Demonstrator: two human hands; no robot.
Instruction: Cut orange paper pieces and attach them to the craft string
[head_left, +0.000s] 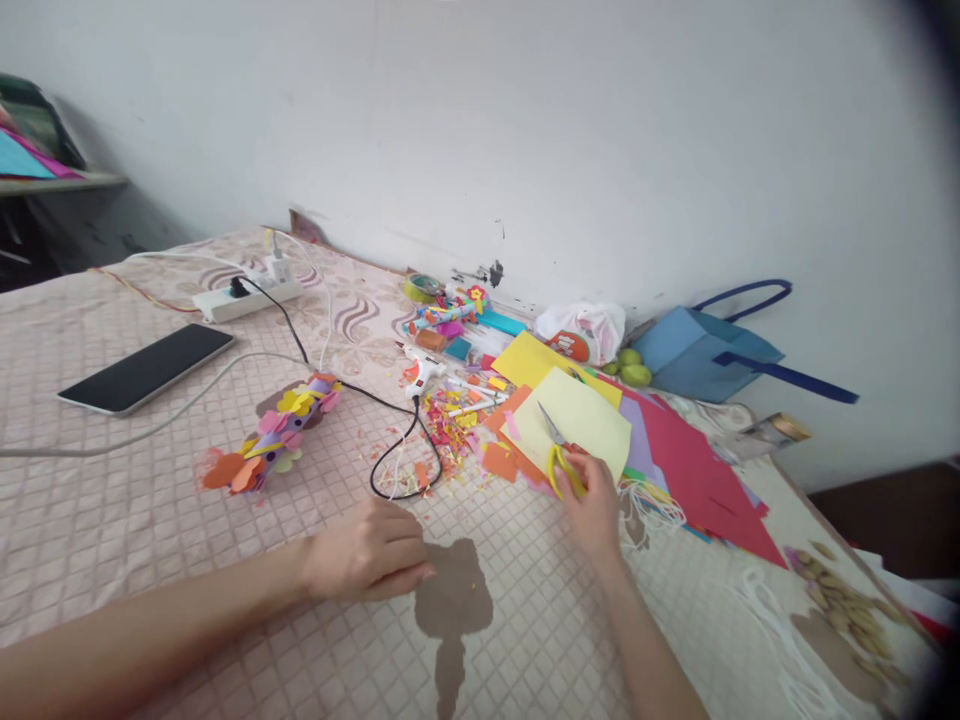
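- The right hand (pixel 592 500) grips the yellow handles of the scissors (pixel 559 450); the blades lie open, pointing far-left over the pale yellow sheet (pixel 581 420).
- That sheet lies at the near edge of a spread of coloured paper (pixel 690 460), right of centre on the table (pixel 112 520).
- The left hand (pixel 367 550) rests palm-down on the table, fingers loosely curled and holding nothing, just beside a brown cut-out shape (pixel 454 600).
- A blue bag (pixel 697 350) lies on its side at the far right by the wall; its contents cannot be seen.
- A white plastic bag (pixel 585 330) sits left of it, with green fruits (pixel 630 368) just beside it; what is inside is hidden.
- A glue gun (pixel 420 370) lies among paper scraps (pixel 450 425), its black cord looping toward a power strip (pixel 244 298).
- A decorated tube (pixel 274 440) and a phone (pixel 146 368) lie to the left.
- The small items at the far middle are too cluttered to tell apart.
- The right edge is darkened and cut off.
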